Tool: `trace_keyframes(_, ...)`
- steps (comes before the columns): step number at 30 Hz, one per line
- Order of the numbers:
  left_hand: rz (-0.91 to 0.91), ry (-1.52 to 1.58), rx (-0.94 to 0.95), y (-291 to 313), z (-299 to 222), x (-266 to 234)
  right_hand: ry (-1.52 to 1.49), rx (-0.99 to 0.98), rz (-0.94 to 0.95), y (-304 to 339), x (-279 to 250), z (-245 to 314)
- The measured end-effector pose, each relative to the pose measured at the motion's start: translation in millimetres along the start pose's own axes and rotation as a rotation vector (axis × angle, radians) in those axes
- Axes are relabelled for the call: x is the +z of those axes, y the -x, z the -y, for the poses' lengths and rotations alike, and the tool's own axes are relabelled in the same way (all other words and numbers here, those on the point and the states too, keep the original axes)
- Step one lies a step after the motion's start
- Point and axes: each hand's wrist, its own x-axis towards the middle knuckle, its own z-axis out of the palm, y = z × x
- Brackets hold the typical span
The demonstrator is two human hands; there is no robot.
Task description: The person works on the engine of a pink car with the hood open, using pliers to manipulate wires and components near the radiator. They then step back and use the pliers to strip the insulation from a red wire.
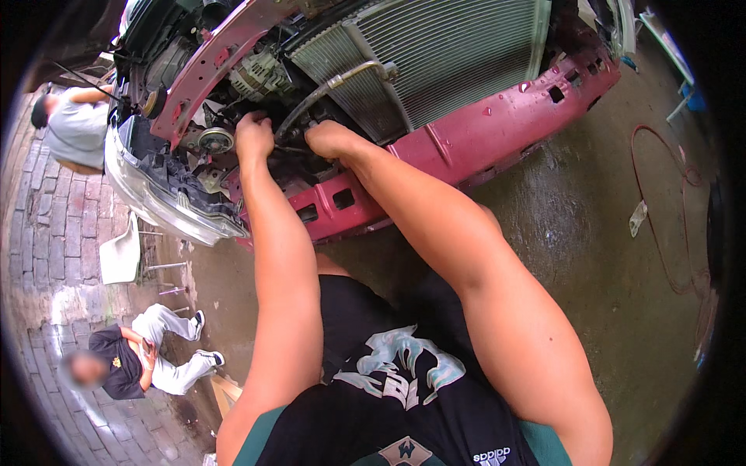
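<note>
Both my arms reach into the opened front of a red car. My left hand [254, 137] is curled among dark parts, just right of a round pulley [215, 140]; what its fingers hold is hidden. Beside the lower end of a black hose [295, 116], my right hand [329, 140] is closed, its fingertips out of sight behind the hand. That hose joins a bent metal pipe [353, 74] running up across the finned radiator [466, 54]. Above my left hand sits a silver alternator-like unit [260, 76].
A red crossbeam [497, 116] spans the car's front under my right forearm. A clear headlight [171, 198] juts out at left. One person [78, 128] stands by the car's side; another [136, 353] sits near a white chair [120, 252]. A reddish hose [649, 202] lies on the floor at right.
</note>
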Motion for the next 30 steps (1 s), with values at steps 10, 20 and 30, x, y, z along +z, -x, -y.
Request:
trace_keyframes(10,0.164,-0.542,0.294,-46,9,10,-0.431,0.128,-0.130,0,8,-4)
trace_keyframes(20,0.352,-0.579,0.206,-42,5,8,-0.647,0.219,-0.051,-26,18,-27)
trace_keyframes(30,0.147,-0.390,0.294,-59,19,21,-0.726,0.263,-0.084,-13,14,-9)
